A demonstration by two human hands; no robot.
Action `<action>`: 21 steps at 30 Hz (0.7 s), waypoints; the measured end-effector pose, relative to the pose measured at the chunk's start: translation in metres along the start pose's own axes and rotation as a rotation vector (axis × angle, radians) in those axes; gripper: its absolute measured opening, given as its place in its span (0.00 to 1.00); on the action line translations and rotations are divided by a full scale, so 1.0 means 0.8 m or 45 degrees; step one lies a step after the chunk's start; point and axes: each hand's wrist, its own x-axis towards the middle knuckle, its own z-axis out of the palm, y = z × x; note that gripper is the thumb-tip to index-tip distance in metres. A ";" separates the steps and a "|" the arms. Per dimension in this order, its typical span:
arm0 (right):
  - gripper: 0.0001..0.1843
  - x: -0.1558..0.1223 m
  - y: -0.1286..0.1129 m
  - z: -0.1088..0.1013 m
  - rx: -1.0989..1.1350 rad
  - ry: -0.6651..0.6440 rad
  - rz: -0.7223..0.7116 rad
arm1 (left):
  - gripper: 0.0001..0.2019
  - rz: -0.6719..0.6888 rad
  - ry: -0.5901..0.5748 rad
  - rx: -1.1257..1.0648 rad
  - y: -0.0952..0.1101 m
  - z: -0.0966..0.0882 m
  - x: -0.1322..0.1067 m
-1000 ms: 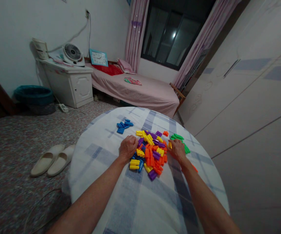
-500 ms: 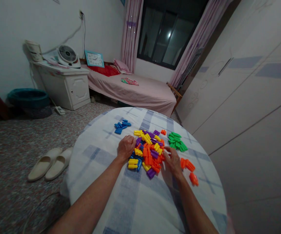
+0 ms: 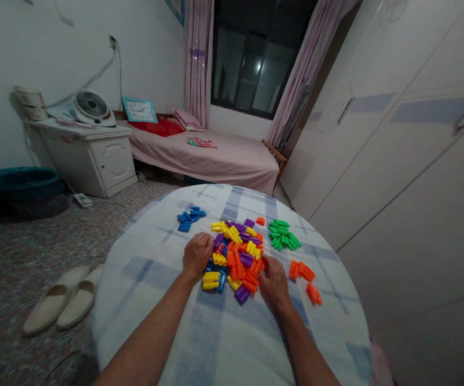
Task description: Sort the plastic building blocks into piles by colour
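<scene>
A mixed pile of plastic building blocks point(image 3: 236, 257), tube-shaped and yellow, orange, purple and blue, lies in the middle of the round table. My left hand point(image 3: 198, 254) rests at the pile's left edge with its fingers curled in; what they hold, if anything, is hidden. At the right edge, my right hand point(image 3: 274, 281) has its thumb and fingertips closed around an orange block point(image 3: 259, 265). Sorted by colour, blue blocks point(image 3: 191, 217) lie at the back left, green blocks point(image 3: 283, 235) at the back right, and a few orange blocks point(image 3: 302, 271) to the right.
A checked cloth point(image 3: 143, 311) covers the table. Beyond it stand a bed point(image 3: 224, 161), a white cabinet point(image 3: 111, 161) with a fan point(image 3: 92, 104), and a wardrobe point(image 3: 376, 177) on the right. Slippers point(image 3: 49, 305) and a teal-rimmed bin point(image 3: 23, 185) are on the floor at left.
The camera view has shifted, so the table appears lower and further left. My right hand has slid in nearer to the front right of the pile. My left hand keeps its place.
</scene>
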 end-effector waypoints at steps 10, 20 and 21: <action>0.21 0.000 -0.004 -0.006 -0.041 0.142 0.035 | 0.14 -0.004 -0.001 -0.018 -0.001 -0.001 -0.001; 0.21 0.011 0.037 -0.027 -0.225 0.440 0.063 | 0.14 -0.001 -0.020 -0.028 -0.002 -0.002 -0.002; 0.21 0.011 0.040 -0.034 -0.253 0.468 0.089 | 0.14 -0.002 -0.021 -0.031 -0.002 -0.002 -0.002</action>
